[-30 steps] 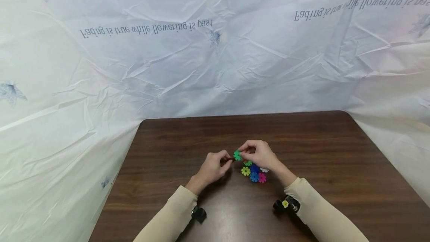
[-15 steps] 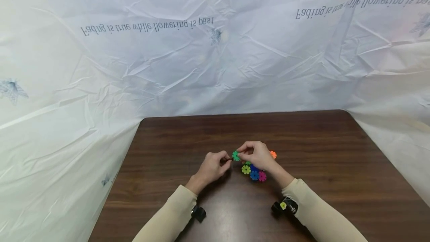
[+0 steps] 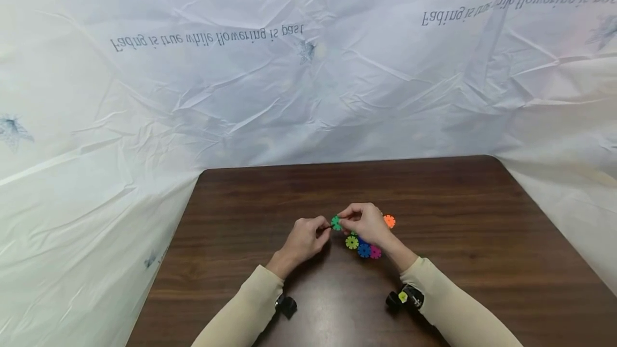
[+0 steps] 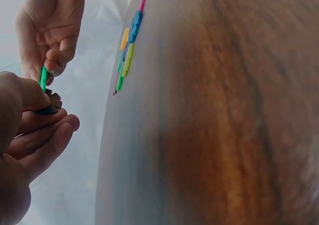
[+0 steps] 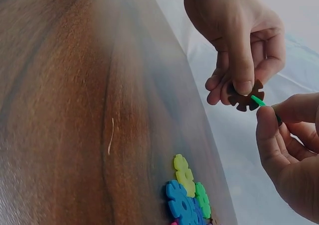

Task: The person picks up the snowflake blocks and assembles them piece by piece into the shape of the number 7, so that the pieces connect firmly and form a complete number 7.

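Note:
Above the table, my left hand [image 3: 303,239] pinches a brown notched disc [image 5: 242,99] between thumb and fingers. My right hand [image 3: 369,225] pinches a green notched disc [image 3: 336,223] by its far side. The two discs meet at their rims, the green one edge-on and crosswise to the brown in the right wrist view. Whether a slot has slid into the other slot is hard to tell. Below and beside the right hand lie a yellow disc [image 3: 352,242], a blue disc [image 3: 363,250], a pink disc [image 3: 375,252] and an orange disc [image 3: 389,221]; the right hand hides part of this group.
The dark wood table [image 3: 231,197] has rounded far corners. A pale printed sheet [image 3: 270,100] hangs behind it and along both sides. A small camera sits on each wrist, the left camera [image 3: 287,307] and the right camera [image 3: 395,300] low over the table.
Both hands stay together with the discs, the right hand drifting slightly left. The orange disc has come into view past the right hand. The discs on the table lie as before.

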`<move>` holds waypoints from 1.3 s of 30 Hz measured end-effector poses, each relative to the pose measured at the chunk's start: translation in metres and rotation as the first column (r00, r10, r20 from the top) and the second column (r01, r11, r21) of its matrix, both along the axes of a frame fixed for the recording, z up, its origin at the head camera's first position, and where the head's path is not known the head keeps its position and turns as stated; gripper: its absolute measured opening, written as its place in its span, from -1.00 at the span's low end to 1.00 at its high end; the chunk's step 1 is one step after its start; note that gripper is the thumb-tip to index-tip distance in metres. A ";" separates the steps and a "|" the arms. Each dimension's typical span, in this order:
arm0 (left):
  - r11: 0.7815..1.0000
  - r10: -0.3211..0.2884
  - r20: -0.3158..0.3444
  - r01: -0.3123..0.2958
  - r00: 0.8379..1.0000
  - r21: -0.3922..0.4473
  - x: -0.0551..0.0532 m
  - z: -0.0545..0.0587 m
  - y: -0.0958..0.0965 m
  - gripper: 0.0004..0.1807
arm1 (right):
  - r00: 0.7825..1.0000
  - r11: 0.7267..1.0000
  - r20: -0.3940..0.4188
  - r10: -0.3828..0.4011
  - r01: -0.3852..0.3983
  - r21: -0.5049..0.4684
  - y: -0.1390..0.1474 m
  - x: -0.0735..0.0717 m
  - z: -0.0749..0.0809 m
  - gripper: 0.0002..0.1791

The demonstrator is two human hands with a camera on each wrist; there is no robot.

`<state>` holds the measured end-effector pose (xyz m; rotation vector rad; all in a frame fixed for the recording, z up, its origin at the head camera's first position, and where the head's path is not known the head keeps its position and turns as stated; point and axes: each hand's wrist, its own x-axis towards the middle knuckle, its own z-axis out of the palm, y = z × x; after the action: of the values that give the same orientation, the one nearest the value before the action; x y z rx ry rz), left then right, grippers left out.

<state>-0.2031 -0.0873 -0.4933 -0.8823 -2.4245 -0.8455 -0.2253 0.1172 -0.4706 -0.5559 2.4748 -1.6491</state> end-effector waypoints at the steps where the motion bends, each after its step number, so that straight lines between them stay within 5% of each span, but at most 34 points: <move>1: 1.000 0.002 -0.004 -0.002 1.000 -0.001 0.000 0.000 0.000 -0.91 | 1.000 1.000 -0.001 0.003 -0.003 -0.003 -0.001 0.000 0.000 -0.91; 28: 1.000 0.001 0.030 -0.002 1.000 0.028 -0.002 -0.001 -0.001 -0.92 | 0.994 0.991 0.069 0.082 -0.073 -0.114 0.015 -0.005 0.003 -0.81; 39: 0.999 0.024 0.031 -0.025 0.999 0.042 -0.002 -0.005 -0.004 -0.90 | 1.000 0.999 -0.009 0.022 -0.022 0.027 0.032 -0.018 0.004 -0.78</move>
<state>-0.2050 -0.0913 -0.4981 -0.8280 -2.4298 -0.9040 -0.2430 0.1493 -0.4661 -0.5862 2.4845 -1.6059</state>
